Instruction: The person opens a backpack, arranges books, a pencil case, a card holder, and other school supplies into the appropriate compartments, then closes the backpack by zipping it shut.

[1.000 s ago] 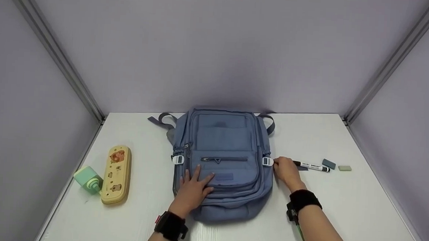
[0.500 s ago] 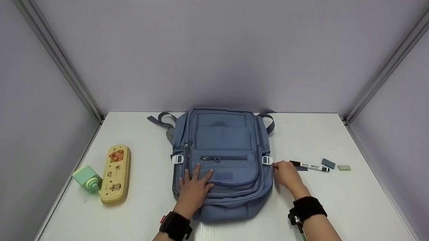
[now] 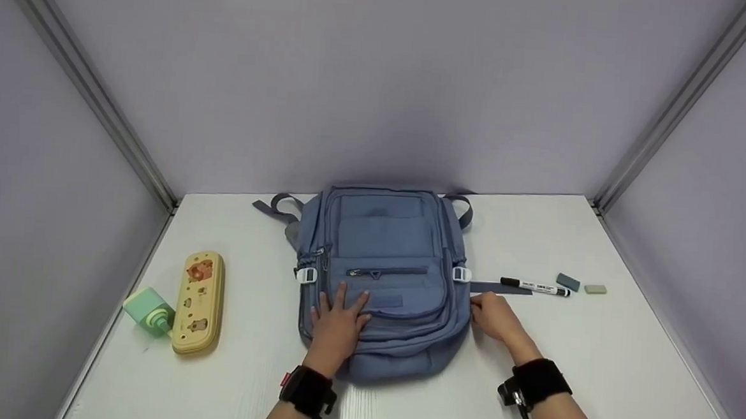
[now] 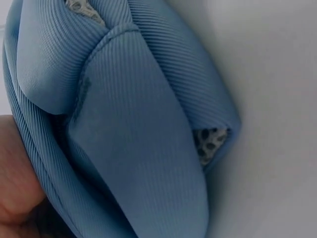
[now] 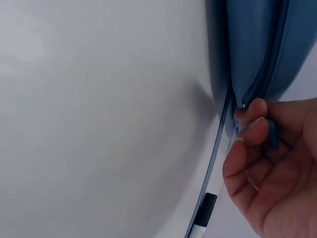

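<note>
A blue backpack (image 3: 384, 235) lies front side up on the white table. Spread fingers of my left hand (image 3: 336, 326) rest on the lower left of its front. In the left wrist view, part of that hand shows at the left edge beside folds of blue fabric. My right hand (image 3: 495, 315) is at the bag's right side, below the white buckle (image 3: 462, 275). Seen from the right wrist, thumb and fingertips pinch a zipper pull (image 5: 273, 134) at the end of the zipper seam, its blue tab sticking out between the fingers. The slider is mostly hidden.
A dark strap (image 3: 493, 288) runs out to the right, near a black-and-white marker (image 3: 535, 286). Two small blocks, dark teal (image 3: 568, 281) and pale green (image 3: 595, 289), lie beyond. On the left are a yellow pencil case (image 3: 199, 302) and a green bottle (image 3: 149, 309).
My right hand has moved from beside the white buckle down along the bag's right side, uncovering the dark strap. My left hand stays in place on the bag.
</note>
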The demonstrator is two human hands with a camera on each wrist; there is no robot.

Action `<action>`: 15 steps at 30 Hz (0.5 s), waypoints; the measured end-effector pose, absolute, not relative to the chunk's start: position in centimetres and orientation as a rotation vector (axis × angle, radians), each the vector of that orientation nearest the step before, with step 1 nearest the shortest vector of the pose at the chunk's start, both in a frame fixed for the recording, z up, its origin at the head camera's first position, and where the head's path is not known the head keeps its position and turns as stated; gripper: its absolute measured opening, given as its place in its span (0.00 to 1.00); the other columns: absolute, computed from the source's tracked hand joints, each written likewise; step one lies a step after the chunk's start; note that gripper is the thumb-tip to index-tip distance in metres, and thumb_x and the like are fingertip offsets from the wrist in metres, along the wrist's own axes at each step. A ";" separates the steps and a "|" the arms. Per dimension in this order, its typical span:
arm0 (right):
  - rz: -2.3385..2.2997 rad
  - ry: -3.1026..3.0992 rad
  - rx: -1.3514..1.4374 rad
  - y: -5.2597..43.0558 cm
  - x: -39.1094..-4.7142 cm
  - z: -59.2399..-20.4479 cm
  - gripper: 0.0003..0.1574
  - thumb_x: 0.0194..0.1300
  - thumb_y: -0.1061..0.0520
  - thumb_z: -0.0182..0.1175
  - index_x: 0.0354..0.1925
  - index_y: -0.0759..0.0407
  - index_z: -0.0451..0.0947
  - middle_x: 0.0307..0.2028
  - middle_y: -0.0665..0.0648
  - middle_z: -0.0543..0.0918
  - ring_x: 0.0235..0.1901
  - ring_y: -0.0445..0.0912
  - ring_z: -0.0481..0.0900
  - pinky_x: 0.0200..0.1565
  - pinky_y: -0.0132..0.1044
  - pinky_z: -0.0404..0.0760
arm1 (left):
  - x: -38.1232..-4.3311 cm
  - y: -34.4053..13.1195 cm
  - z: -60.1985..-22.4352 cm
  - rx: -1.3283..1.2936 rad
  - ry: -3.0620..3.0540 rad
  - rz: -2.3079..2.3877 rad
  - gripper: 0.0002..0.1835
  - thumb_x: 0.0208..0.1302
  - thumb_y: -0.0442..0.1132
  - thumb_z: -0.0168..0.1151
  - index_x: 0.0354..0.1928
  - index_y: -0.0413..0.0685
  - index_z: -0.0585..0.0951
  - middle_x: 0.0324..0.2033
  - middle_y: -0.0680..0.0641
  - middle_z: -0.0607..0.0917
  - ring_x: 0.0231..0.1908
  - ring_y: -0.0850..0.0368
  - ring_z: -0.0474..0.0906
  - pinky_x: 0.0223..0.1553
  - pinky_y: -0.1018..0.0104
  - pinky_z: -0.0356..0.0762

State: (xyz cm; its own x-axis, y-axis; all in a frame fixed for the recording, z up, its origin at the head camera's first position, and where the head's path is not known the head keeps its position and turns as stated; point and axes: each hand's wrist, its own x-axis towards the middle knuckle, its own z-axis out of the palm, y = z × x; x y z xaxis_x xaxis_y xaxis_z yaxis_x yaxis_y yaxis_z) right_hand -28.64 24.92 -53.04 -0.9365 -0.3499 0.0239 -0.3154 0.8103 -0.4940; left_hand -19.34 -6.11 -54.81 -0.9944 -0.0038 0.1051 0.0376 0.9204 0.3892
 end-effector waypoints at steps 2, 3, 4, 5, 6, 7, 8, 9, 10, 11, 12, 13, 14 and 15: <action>-0.812 2.931 -0.483 24.2 -29.0 -53.3 0.15 0.65 0.69 0.54 0.22 0.63 0.78 0.18 0.51 0.74 0.19 0.44 0.69 0.25 0.40 0.69 | -19.6 -6.1 -54.8 -0.010 -2.977 -0.614 0.25 0.72 0.54 0.52 0.68 0.62 0.73 0.72 0.36 0.60 0.66 0.20 0.53 0.58 0.26 0.56; -0.821 2.936 -0.459 23.8 -29.3 -53.4 0.14 0.65 0.68 0.54 0.24 0.64 0.80 0.19 0.53 0.76 0.20 0.45 0.69 0.25 0.40 0.70 | -19.8 -6.1 -54.8 -0.005 -2.979 -0.612 0.25 0.72 0.54 0.52 0.69 0.62 0.72 0.72 0.36 0.60 0.66 0.20 0.52 0.58 0.26 0.56; -0.828 2.944 -0.439 23.6 -29.6 -53.4 0.13 0.65 0.69 0.54 0.27 0.65 0.82 0.21 0.56 0.78 0.21 0.46 0.71 0.26 0.42 0.71 | -20.0 -6.1 -54.8 -0.005 -2.976 -0.605 0.25 0.72 0.54 0.52 0.69 0.61 0.72 0.72 0.36 0.60 0.66 0.20 0.52 0.58 0.26 0.57; -0.824 2.946 -0.414 23.4 -29.8 -53.5 0.12 0.65 0.68 0.53 0.30 0.67 0.83 0.24 0.59 0.80 0.22 0.48 0.72 0.28 0.44 0.73 | -20.2 -6.2 -54.9 -0.007 -2.972 -0.590 0.25 0.72 0.54 0.52 0.69 0.61 0.72 0.71 0.36 0.60 0.65 0.20 0.53 0.57 0.26 0.57; -0.819 2.947 -0.400 23.2 -30.1 -53.5 0.12 0.65 0.68 0.52 0.35 0.69 0.84 0.28 0.62 0.83 0.24 0.50 0.74 0.30 0.46 0.75 | -20.4 -6.2 -54.9 -0.008 -2.967 -0.579 0.25 0.72 0.54 0.52 0.69 0.61 0.72 0.71 0.36 0.60 0.65 0.20 0.54 0.57 0.27 0.58; -0.818 2.946 -0.385 23.1 -30.3 -53.5 0.13 0.65 0.68 0.52 0.40 0.70 0.84 0.32 0.65 0.84 0.26 0.51 0.76 0.32 0.48 0.77 | -20.6 -6.3 -54.9 -0.007 -2.962 -0.564 0.25 0.72 0.54 0.52 0.69 0.61 0.73 0.71 0.36 0.60 0.65 0.20 0.54 0.57 0.27 0.59; -0.809 2.946 -0.378 22.9 -30.5 -53.5 0.14 0.66 0.68 0.51 0.43 0.71 0.83 0.36 0.67 0.84 0.28 0.53 0.77 0.35 0.50 0.77 | -20.8 -6.4 -54.9 -0.007 -2.956 -0.551 0.25 0.72 0.54 0.52 0.68 0.61 0.73 0.71 0.36 0.61 0.65 0.20 0.55 0.57 0.27 0.60; -0.798 2.943 -0.369 22.8 -30.6 -53.5 0.14 0.66 0.67 0.51 0.43 0.70 0.83 0.37 0.68 0.84 0.29 0.54 0.77 0.37 0.52 0.77 | -20.9 -6.5 -54.9 -0.007 -2.952 -0.537 0.25 0.72 0.54 0.53 0.68 0.60 0.73 0.70 0.36 0.61 0.64 0.20 0.55 0.56 0.27 0.60; -0.782 2.945 -0.370 22.7 -30.7 -53.5 0.14 0.66 0.67 0.50 0.41 0.70 0.82 0.37 0.69 0.84 0.30 0.54 0.77 0.38 0.53 0.77 | -21.0 -6.6 -54.8 -0.008 -2.947 -0.529 0.25 0.72 0.54 0.53 0.68 0.60 0.73 0.70 0.35 0.62 0.64 0.20 0.56 0.56 0.27 0.61; -0.765 2.944 -0.364 22.7 -30.8 -53.5 0.13 0.66 0.67 0.50 0.40 0.70 0.82 0.36 0.69 0.84 0.30 0.54 0.77 0.38 0.53 0.77 | -21.1 -6.6 -54.9 -0.005 -2.947 -0.527 0.25 0.72 0.54 0.53 0.68 0.61 0.73 0.70 0.36 0.62 0.64 0.20 0.56 0.56 0.28 0.61; -0.757 2.946 -0.369 22.7 -30.8 -53.5 0.13 0.65 0.68 0.50 0.39 0.69 0.82 0.35 0.68 0.83 0.29 0.54 0.77 0.38 0.53 0.77 | -21.2 -6.6 -54.8 -0.002 -2.949 -0.533 0.25 0.72 0.54 0.53 0.68 0.61 0.73 0.70 0.36 0.62 0.64 0.20 0.56 0.57 0.28 0.60; -0.745 2.948 -0.364 22.7 -30.7 -53.5 0.12 0.65 0.68 0.50 0.36 0.68 0.82 0.32 0.66 0.83 0.28 0.54 0.76 0.37 0.53 0.77 | -21.2 -6.7 -54.8 -0.001 -2.949 -0.538 0.25 0.72 0.54 0.53 0.68 0.61 0.73 0.70 0.36 0.62 0.64 0.20 0.56 0.57 0.28 0.60; -0.729 2.947 -0.366 22.8 -30.7 -53.4 0.12 0.65 0.68 0.50 0.34 0.68 0.81 0.30 0.65 0.82 0.28 0.54 0.76 0.36 0.52 0.77 | -21.2 -6.7 -54.7 -0.001 -2.948 -0.539 0.25 0.72 0.54 0.54 0.68 0.61 0.74 0.70 0.36 0.62 0.64 0.20 0.56 0.57 0.27 0.60; -0.710 2.956 -0.373 22.8 -30.5 -53.4 0.12 0.65 0.68 0.51 0.33 0.67 0.82 0.30 0.65 0.82 0.28 0.55 0.78 0.36 0.53 0.77 | -21.3 -6.7 -54.7 0.002 -2.950 -0.539 0.25 0.71 0.54 0.54 0.68 0.61 0.73 0.70 0.36 0.62 0.64 0.20 0.56 0.57 0.27 0.60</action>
